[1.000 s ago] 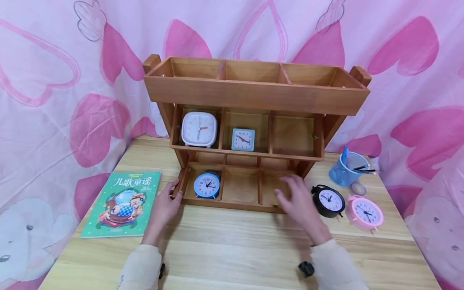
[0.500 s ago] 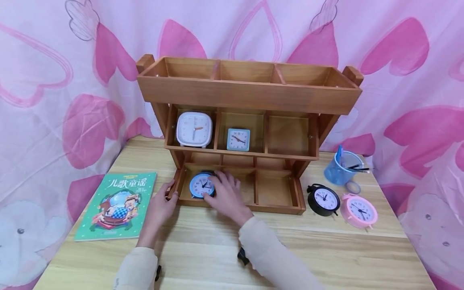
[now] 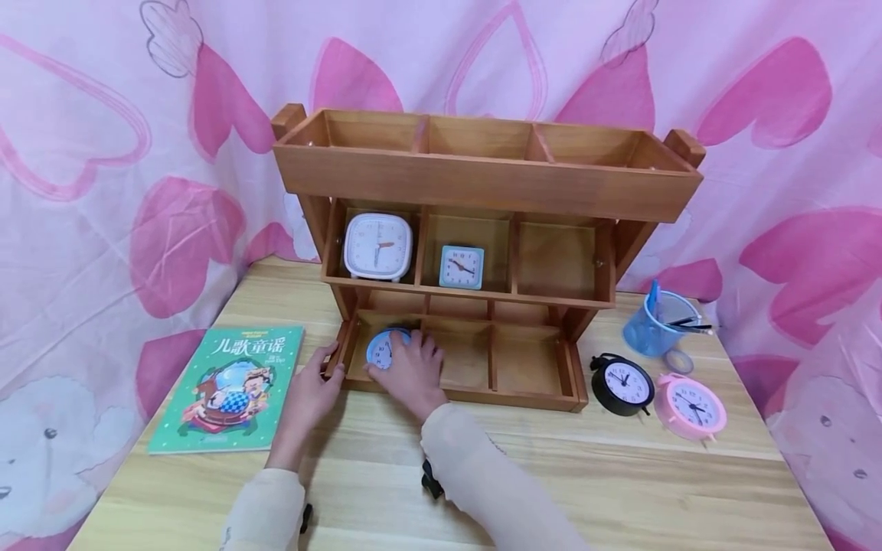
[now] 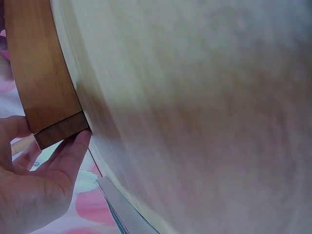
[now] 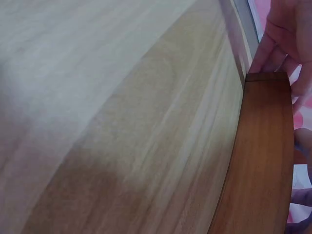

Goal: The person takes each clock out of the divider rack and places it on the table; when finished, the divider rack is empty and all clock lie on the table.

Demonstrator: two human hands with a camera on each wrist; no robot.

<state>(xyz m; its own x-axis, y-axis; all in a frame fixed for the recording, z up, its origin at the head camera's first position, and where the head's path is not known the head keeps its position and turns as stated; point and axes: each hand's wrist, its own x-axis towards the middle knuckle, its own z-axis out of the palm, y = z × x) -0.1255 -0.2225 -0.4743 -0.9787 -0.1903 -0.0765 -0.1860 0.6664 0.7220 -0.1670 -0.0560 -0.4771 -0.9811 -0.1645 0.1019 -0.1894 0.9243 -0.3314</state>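
A round blue alarm clock (image 3: 380, 350) stands in the left compartment of the bottom tier of a three-tier wooden shelf (image 3: 482, 180). My right hand (image 3: 403, 360) reaches in over the front rail and grips that clock, covering most of its face. My left hand (image 3: 318, 380) holds the shelf's bottom left corner, thumb on one side and fingers on the other. In the left wrist view the left hand (image 4: 44, 170) touches the dark end of the shelf's wood (image 4: 44, 73). The right wrist view shows the shelf's front rail (image 5: 263, 146) on the table.
A white square clock (image 3: 377, 246) and a small teal square clock (image 3: 461, 266) sit in the middle tier. A black clock (image 3: 623, 384), a pink clock (image 3: 690, 405), a blue pen cup (image 3: 654, 325) and a tape roll (image 3: 679, 360) stand at the right. A green book (image 3: 227, 386) lies left.
My right hand went from the bottom tier's right compartment across to the left one and closed round the blue clock. The left hand stayed at the shelf corner.
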